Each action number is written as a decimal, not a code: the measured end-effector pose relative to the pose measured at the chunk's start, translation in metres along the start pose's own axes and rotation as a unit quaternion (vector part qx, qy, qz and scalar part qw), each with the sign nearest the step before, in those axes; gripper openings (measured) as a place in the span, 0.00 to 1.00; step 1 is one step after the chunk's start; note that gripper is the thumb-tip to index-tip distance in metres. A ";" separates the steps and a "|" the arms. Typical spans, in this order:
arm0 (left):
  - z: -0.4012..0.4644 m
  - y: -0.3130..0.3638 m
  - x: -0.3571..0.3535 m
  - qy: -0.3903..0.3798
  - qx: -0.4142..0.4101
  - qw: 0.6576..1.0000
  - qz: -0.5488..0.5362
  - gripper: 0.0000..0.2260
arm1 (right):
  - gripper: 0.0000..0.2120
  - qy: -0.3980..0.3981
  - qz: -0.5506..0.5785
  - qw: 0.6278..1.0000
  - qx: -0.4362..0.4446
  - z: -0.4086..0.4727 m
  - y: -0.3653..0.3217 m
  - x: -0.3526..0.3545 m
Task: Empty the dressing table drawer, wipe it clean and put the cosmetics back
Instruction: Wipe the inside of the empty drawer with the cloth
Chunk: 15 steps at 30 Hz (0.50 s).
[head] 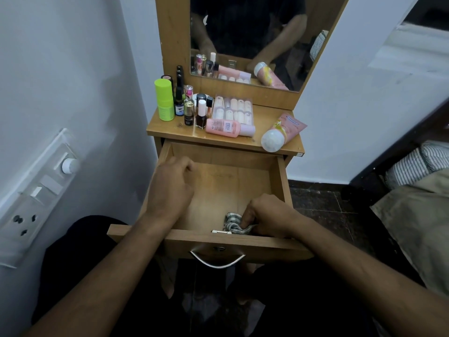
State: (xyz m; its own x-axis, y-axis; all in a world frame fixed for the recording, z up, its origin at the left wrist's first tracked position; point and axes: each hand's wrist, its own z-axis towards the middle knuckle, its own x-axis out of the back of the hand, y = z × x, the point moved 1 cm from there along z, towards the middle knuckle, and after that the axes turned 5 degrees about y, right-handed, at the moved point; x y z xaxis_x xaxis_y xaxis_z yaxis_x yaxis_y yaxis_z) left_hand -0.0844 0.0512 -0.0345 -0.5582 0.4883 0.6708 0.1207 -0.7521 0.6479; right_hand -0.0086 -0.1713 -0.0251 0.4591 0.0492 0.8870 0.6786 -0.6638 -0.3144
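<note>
The right hand (267,215) has its fingers curled tight around a small crumpled grey-and-white checked cloth (234,224), pressed into the front right corner of the open light-brown wooden drawer (281,181). Soft and light, the rag should bunch and slip unless pinched firmly in a wad, as here. The left hand (170,186) hovers half-closed over the drawer's left side, holding nothing visible. The pink lying bottle (226,127) sits near the front edge of the dressing-table top (167,128).
</note>
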 end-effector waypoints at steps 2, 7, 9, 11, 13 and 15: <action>0.003 -0.003 0.000 0.023 0.026 0.997 -0.064 0.21 | 0.14 -0.005 0.003 1.000 0.004 0.007 -0.010 0.000; 0.008 -0.009 0.007 0.077 0.187 0.964 -0.170 0.18 | 0.12 -0.019 0.006 0.999 0.038 0.034 -0.048 0.000; 0.010 -0.011 0.011 0.099 0.249 0.945 -0.189 0.15 | 0.13 -0.012 0.005 0.998 0.060 0.047 -0.066 -0.004; 0.011 -0.009 0.014 0.118 0.277 0.932 -0.200 0.11 | 0.13 0.003 -0.017 0.995 0.094 0.061 -0.091 -0.009; 0.011 -0.003 0.014 0.128 0.280 0.923 -0.232 0.09 | 0.07 0.020 -0.025 0.992 0.121 0.073 -0.115 -0.011; 0.012 -0.002 0.012 0.135 0.276 0.916 -0.259 0.08 | 0.12 0.020 -0.040 0.992 0.121 0.083 -0.128 -0.012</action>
State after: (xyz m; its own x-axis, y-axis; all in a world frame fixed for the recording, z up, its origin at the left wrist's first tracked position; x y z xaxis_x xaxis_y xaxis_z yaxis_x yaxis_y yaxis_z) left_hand -0.0817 0.0637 -0.0235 -0.8320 0.5322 0.1565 0.1370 -0.0762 0.9876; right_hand -0.0533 -0.0248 -0.0237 0.3774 0.0614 0.9240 0.8325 -0.4596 -0.3095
